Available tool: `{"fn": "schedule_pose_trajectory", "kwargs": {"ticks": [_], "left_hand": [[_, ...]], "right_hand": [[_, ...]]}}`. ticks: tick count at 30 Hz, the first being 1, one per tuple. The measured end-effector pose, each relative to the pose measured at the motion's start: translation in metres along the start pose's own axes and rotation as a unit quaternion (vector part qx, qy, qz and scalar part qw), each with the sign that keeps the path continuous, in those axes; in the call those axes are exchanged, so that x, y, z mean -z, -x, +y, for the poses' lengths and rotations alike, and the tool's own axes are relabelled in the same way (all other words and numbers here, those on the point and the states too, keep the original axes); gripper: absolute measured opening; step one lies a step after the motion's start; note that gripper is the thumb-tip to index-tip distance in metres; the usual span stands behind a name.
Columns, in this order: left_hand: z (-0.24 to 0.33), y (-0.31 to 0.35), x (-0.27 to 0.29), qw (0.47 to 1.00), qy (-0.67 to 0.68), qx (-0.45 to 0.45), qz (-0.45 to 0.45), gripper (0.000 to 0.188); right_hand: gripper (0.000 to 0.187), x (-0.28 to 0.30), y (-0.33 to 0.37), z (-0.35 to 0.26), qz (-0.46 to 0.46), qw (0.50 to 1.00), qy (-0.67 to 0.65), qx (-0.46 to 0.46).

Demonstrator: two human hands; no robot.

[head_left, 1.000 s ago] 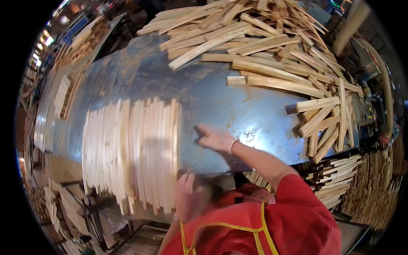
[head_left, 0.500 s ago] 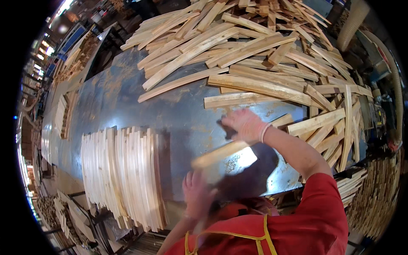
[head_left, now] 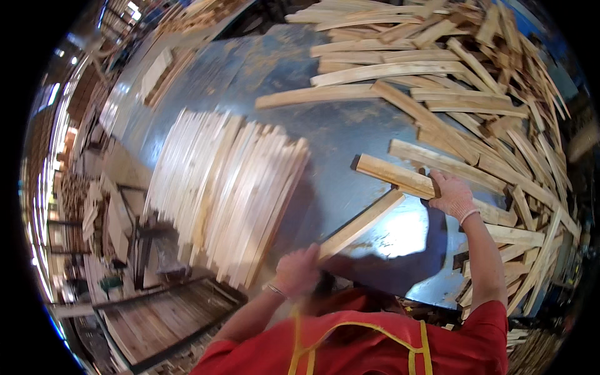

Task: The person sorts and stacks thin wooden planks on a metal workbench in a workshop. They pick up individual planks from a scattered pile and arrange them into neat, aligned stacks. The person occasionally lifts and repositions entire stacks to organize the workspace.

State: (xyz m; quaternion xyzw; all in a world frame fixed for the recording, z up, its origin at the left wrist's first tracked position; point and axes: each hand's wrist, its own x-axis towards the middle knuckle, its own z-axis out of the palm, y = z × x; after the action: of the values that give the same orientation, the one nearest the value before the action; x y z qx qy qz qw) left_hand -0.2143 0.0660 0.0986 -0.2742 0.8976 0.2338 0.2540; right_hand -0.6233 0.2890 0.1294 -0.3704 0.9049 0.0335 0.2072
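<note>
My left hand (head_left: 297, 270), slightly blurred, is closed around the near end of a wooden strip (head_left: 362, 226) that slants away over the metal tabletop. The far end of this strip meets the underside edge of a second, thicker wooden strip (head_left: 395, 175). My right hand (head_left: 452, 196) grips that second strip from above, with its fingers bent over the wood; part of it is hidden under the hand. To the left of both lies a neat row of pale wooden strips (head_left: 228, 194), set side by side on the table.
A loose heap of wooden strips (head_left: 462, 100) covers the table's far and right sides. The metal tabletop (head_left: 337, 137) carries dust. A small stack of strips (head_left: 159, 75) lies at far left. Below the left edge stands a framed wooden rack (head_left: 169, 319).
My left hand has closed on the near strip's end. My right hand has moved right and onto another strip, which is now turned across the first. The view has swung round.
</note>
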Motion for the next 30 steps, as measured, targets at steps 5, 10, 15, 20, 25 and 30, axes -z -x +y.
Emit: {"fn": "schedule_pose_trajectory", "kwargs": {"ticks": [5, 10, 15, 20, 25, 30], "left_hand": [[-0.064, 0.040, -0.006, 0.953, -0.056, -0.060, 0.292, 0.070], [-0.132, 0.026, -0.024, 0.920, -0.077, -0.046, 0.381, 0.068], [-0.093, 0.056, 0.021, 0.973, 0.140, -0.043, 0.179, 0.082], [-0.160, 0.043, 0.008, 0.912, 0.250, -0.053, 0.320, 0.067], [-0.201, 0.073, 0.086, 0.965, 0.133, 0.119, 0.193, 0.064], [-0.175, 0.030, 0.049, 0.896, -0.125, -0.075, 0.419, 0.074]], "right_hand": [[0.080, -0.020, 0.007, -0.089, 0.031, 0.991, -0.123, -0.046], [0.076, -0.111, 0.007, -0.195, 0.005, 0.785, -0.612, -0.102], [0.049, -0.131, 0.031, -0.367, -0.014, 0.535, -0.837, -0.111], [0.088, -0.123, 0.026, -0.372, 0.043, 0.756, -0.651, 0.064], [0.070, -0.082, -0.006, -0.164, 0.180, 0.976, -0.108, -0.050], [0.067, -0.080, 0.002, -0.058, 0.086, 0.982, -0.009, -0.166]]}}
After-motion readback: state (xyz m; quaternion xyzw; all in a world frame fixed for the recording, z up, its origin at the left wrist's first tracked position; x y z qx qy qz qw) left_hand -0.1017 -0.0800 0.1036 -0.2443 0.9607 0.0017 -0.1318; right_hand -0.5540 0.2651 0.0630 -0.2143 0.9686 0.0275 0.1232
